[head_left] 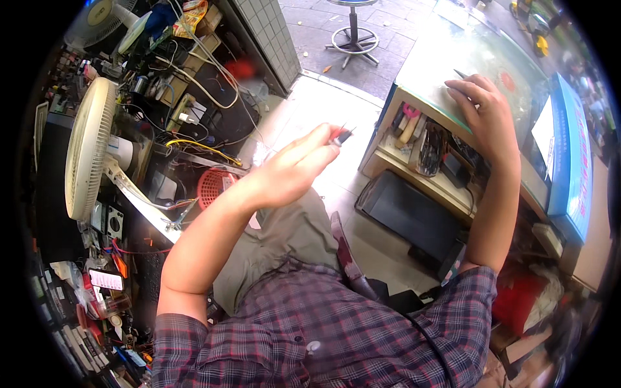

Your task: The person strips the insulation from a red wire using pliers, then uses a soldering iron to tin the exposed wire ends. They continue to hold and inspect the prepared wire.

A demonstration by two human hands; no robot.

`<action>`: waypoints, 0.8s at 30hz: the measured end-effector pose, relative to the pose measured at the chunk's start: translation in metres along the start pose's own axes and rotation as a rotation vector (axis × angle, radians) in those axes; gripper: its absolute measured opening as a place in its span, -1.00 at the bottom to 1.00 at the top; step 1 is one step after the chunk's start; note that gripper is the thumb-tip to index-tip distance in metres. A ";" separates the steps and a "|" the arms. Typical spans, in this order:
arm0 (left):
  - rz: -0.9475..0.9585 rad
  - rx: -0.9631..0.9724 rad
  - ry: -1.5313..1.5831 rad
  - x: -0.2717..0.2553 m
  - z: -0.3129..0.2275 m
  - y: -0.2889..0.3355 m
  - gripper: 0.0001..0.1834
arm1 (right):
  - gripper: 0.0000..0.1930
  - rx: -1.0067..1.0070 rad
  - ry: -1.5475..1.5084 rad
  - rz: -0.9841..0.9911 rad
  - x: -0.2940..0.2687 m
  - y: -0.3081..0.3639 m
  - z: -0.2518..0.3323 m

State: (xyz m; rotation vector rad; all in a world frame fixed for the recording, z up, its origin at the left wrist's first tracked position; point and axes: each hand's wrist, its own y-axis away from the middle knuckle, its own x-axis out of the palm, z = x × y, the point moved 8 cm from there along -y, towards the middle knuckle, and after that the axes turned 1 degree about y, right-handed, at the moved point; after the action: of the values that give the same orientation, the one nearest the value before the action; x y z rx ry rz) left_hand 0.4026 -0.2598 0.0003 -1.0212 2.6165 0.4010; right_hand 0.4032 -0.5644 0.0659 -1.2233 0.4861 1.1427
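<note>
Above the olive cloth trousers, left hand held a small pointed tool, fingers pinched narrow round its dark body, thin tip outward. Right hand was at the smooth glass-topped table, fingers bent; a slim dark point showed beside them, whether gripped I could not tell. Leftward: perforated red plastic basket, round, finely ribbed cream fan.

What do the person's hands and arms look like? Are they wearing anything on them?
The left hand and right hand wear no gloves, and no watch or bracelet shows. The left sleeve and right sleeve are short, dark plaid cloth with red and pale lines.
</note>
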 end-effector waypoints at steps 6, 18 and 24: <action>-0.016 -0.090 0.273 -0.004 -0.017 -0.038 -0.58 | -0.81 0.148 -0.123 -0.106 -0.008 0.005 -0.003; -0.147 -0.133 0.570 0.012 0.005 -0.059 -0.59 | -0.85 0.072 -0.028 -0.281 -0.018 0.012 -0.004; -0.298 -0.159 0.586 0.016 0.026 -0.032 -0.58 | -0.89 -0.013 -0.052 -0.408 -0.020 0.019 0.009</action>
State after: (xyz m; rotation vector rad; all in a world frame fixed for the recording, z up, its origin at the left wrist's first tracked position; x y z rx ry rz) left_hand 0.4177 -0.2824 -0.0345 -1.7823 2.8768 0.2679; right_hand 0.3762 -0.5659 0.0766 -1.2315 0.1764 0.8268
